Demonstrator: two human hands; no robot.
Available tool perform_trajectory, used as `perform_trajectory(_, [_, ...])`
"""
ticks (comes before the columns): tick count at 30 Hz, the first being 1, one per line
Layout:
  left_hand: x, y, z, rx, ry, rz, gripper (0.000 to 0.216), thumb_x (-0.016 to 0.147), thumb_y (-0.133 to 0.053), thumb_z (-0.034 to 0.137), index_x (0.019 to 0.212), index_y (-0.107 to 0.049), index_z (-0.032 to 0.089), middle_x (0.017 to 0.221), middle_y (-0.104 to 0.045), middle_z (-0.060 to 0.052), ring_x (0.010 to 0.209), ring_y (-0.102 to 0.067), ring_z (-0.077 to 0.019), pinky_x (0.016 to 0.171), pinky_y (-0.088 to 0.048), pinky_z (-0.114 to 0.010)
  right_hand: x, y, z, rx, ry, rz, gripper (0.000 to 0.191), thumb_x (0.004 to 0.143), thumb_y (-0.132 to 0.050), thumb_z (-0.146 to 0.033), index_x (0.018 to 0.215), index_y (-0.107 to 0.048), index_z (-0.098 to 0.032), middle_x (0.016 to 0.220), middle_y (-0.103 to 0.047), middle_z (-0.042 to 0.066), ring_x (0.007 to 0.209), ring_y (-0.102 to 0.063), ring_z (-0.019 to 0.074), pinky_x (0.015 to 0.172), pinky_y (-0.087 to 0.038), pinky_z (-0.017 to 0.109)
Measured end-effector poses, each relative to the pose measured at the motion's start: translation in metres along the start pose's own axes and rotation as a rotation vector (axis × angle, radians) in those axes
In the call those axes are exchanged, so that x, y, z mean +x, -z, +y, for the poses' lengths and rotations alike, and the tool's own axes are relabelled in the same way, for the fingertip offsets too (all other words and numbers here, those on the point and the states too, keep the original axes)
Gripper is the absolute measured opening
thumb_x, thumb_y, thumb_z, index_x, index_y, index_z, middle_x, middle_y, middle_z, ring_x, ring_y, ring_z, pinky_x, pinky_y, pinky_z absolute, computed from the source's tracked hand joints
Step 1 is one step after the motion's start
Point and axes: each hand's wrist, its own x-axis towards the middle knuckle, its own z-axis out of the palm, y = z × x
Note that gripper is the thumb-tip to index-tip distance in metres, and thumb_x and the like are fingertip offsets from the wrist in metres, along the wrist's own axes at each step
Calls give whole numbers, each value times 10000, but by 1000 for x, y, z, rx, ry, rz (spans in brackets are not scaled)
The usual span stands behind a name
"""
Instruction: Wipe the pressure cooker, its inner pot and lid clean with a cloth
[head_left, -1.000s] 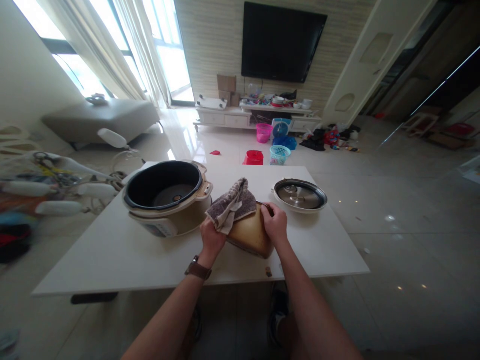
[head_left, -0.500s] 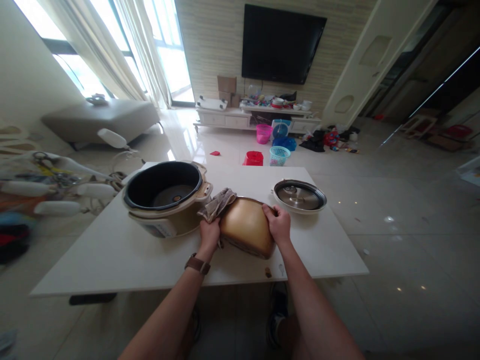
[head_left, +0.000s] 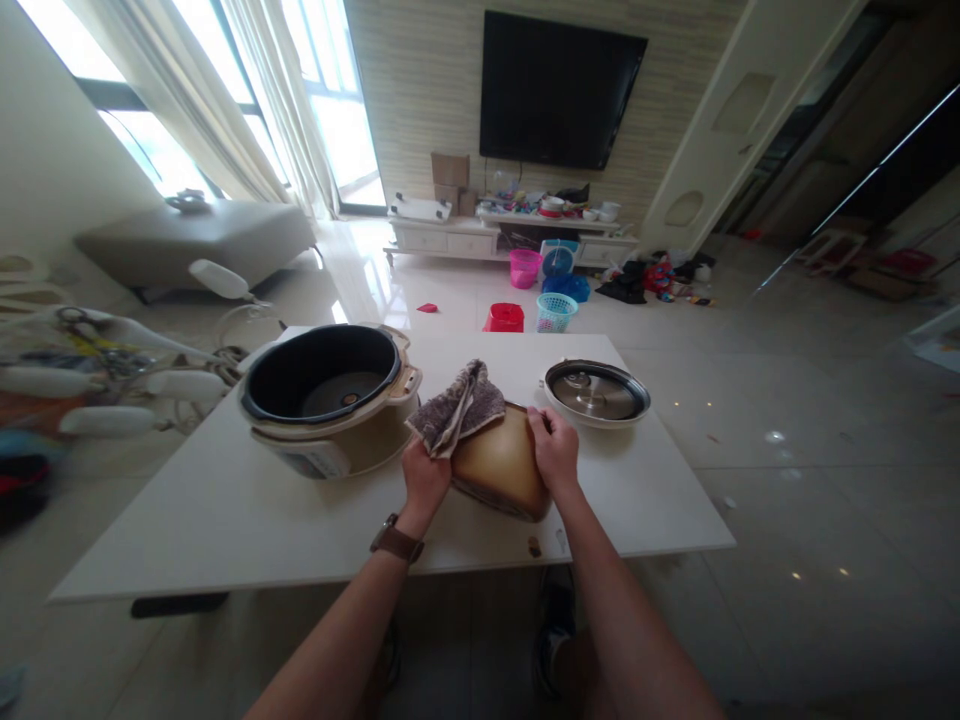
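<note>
Tilted on its side above the near part of the white table (head_left: 300, 545) is a gold-coloured inner pot (head_left: 501, 465). My right hand (head_left: 556, 450) grips its rim on the right, thumb over the edge. My left hand (head_left: 426, 475), with a brown watch on the wrist, is closed on a grey-brown cloth (head_left: 461, 408) that lies over the pot's left upper side. To the left stands the pressure cooker body (head_left: 367, 440), its black inside showing. Behind my right hand the round cooker lid (head_left: 596, 392) lies with its metal underside up. The pot's inside is hidden from me.
Two small items, one a dark brown piece (head_left: 534, 547), lie by the table's front edge. A white multi-armed lamp (head_left: 172, 385) is at the left. Beyond the table are a red stool (head_left: 505, 318) and a light-blue basket (head_left: 556, 312).
My left hand has shifted slightly, and the cloth has moved up and right, spreading over more of the pot. My right hand keeps its grip on the rim.
</note>
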Motion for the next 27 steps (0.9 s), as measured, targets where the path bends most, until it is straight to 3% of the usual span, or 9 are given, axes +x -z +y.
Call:
perform_trajectory(6, [12,-5,-26,-84,211,55,300,815,-694,316,1047,-794,155,1104,-810,-138,1140,-743,-338,1045,-571,-472,-1,-1,5,64,-49,16,557,904,-613,-681,617,-477,-224,577,-482,-50,614,-426,131,632,-310,285])
perform_trajectory(10, [18,-9,-46,-105,369,67,359,787,-683,238,1121,-785,160,1099,-808,-145,1137,-748,-345,1037,-582,-527,0,-2,9,45,-47,14,535,917,-613,-653,626,-479,-224,576,-488,-44,609,-430,136,627,-306,291])
perform_trajectory(13, [16,-10,-45,-127,336,71,384,788,-679,224,1152,-778,156,1151,-802,-141,1161,-742,-337,1072,-563,-521,2,-1,9,1,43,-17,446,984,-526,-569,707,-575,-223,667,-611,7,669,-518,173,677,-361,305])
perform_trajectory(18, [6,-5,-16,-63,163,57,339,812,-691,271,1121,-790,175,1187,-798,-131,1224,-713,-338,1124,-519,-492,5,1,2,-13,194,-61,331,993,-428,-391,969,-716,-227,1017,-768,104,958,-669,262,871,-453,362])
perform_trajectory(20, [2,-3,-4,-31,64,36,350,826,-687,299,1139,-790,178,1198,-795,-132,1221,-714,-331,1119,-522,-463,4,1,-1,-20,125,-68,346,989,-428,-416,916,-712,-233,915,-762,81,854,-659,253,796,-438,348])
perform_trajectory(22, [-1,-2,3,-3,2,19,357,832,-686,319,1137,-796,169,1192,-796,-141,1190,-728,-332,1095,-538,-445,3,3,-4,-51,26,-45,424,993,-438,-510,739,-640,-238,708,-680,41,690,-583,221,685,-377,327])
perform_trajectory(24, [-3,-2,6,13,-11,5,348,836,-685,337,1112,-804,161,1152,-805,-145,1141,-745,-336,1062,-558,-440,2,4,-5,-91,-39,4,535,977,-472,-618,597,-501,-242,569,-546,3,595,-473,180,625,-305,318])
perform_trajectory(27, [-2,-4,3,0,29,-10,352,841,-684,349,1108,-803,153,1132,-809,-136,1116,-750,-330,1048,-565,-439,1,6,-4,-102,-62,44,626,914,-565,-707,548,-373,-237,517,-408,-40,565,-363,136,601,-253,307])
